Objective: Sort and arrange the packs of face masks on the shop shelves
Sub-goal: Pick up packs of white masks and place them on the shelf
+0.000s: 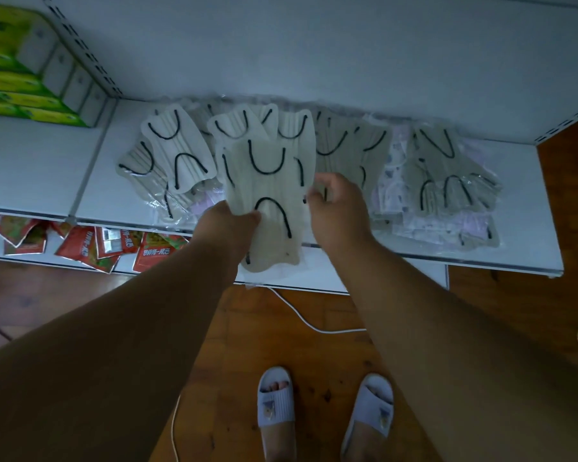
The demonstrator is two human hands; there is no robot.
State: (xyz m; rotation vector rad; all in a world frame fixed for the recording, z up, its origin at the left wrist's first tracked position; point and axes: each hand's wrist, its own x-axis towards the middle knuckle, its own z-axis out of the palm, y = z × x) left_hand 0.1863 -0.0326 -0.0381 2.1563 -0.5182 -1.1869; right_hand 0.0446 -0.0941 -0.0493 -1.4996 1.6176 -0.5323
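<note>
Pinching a pleated cream mask pack (269,195), both hands (229,225) (339,213).

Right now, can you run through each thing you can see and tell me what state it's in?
Left hand: grips the lower left edge of the held pack.
Right hand: fingers curled at the pack's right edge.
Cream mask pack with black ear loops: held above the shelf front.
Other clear-wrapped mask packs: overlapping untidily on the white shelf.
Red sachets: jumbled on the lower shelf.
Green boxes: stacked.
</note>
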